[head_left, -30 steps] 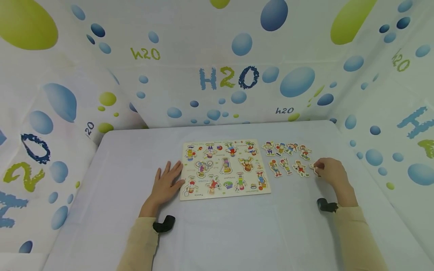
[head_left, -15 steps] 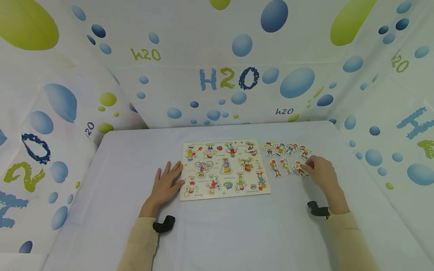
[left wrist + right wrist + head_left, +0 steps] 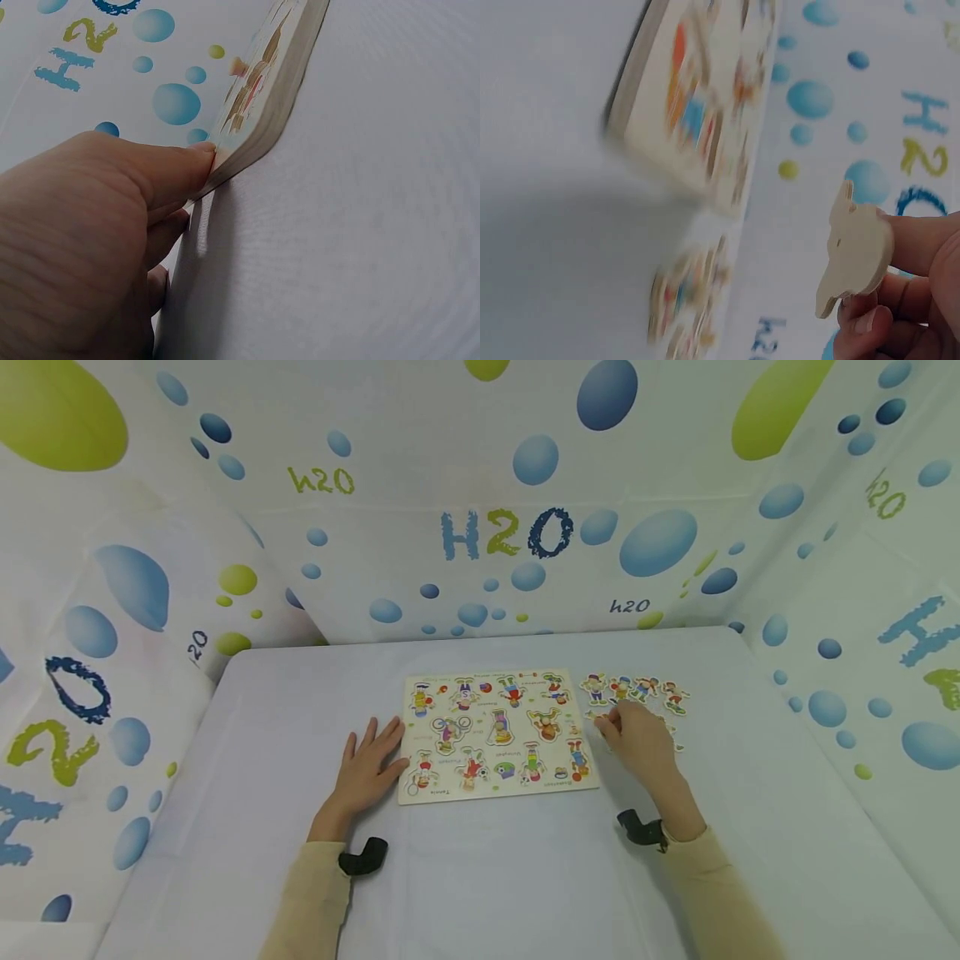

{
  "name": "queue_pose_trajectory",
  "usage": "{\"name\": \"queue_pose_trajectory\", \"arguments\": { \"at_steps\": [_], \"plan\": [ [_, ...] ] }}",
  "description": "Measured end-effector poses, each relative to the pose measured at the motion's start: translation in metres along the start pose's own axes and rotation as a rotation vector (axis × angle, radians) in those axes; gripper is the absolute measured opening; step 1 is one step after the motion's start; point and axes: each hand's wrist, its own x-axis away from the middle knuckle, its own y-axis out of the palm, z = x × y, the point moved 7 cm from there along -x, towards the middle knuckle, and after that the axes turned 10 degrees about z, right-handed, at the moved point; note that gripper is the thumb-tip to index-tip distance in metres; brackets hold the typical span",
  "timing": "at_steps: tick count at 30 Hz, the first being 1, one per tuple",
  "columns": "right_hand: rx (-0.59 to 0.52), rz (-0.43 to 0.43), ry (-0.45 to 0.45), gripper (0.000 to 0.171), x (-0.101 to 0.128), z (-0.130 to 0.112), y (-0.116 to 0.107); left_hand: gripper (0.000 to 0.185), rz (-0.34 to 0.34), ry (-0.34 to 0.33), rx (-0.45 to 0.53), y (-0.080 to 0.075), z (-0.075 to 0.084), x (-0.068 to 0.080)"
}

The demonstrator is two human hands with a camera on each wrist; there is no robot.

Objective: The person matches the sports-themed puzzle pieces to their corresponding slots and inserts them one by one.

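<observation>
A flat wooden puzzle board (image 3: 495,791) printed with sports figures lies mid-table in the head view. My left hand (image 3: 363,772) rests at its left side, fingers spread and straight. In the left wrist view its thumb (image 3: 184,169) touches the board's edge (image 3: 274,124). My right hand (image 3: 641,747) is at the board's right edge. Between thumb and fingers it pinches a figure-shaped puzzle piece (image 3: 855,251), whose plain wooden back faces the right wrist camera. Under and beside this hand lie loose puzzle pieces (image 3: 596,689), some hidden by it.
Several loose pieces, such as a figure (image 3: 675,697) at the right, lie in rows to the right of the board. A white cloth covers the table (image 3: 525,877). Behind it hangs a white curtain (image 3: 420,452) with blue and green drops.
My right hand has moved left with the puzzle piece, from the far right of the loose pieces over them to the board's right edge. My left hand has stayed put.
</observation>
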Motion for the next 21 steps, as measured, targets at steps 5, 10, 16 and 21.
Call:
{"name": "queue_pose_trajectory", "arguments": {
  "at_steps": [5,10,16,21],
  "plan": [
    [-0.016,-0.003,-0.043,0.028,0.001,-0.042,0.022,0.062,-0.003,-0.004,-0.003,-0.001,0.0,0.0],
    [-0.021,0.008,-0.111,0.029,0.004,-0.085,0.045,0.062,0.001,0.002,0.009,-0.001,0.001,0.0],
    [-0.035,-0.002,-0.165,0.03,0.013,-0.134,0.068,0.063,-0.003,0.004,0.017,-0.001,0.002,0.0],
    [-0.01,-0.057,-0.196,0.03,0.021,-0.168,0.093,0.062,0.0,0.002,0.009,-0.002,0.002,0.001]
  ]
}}
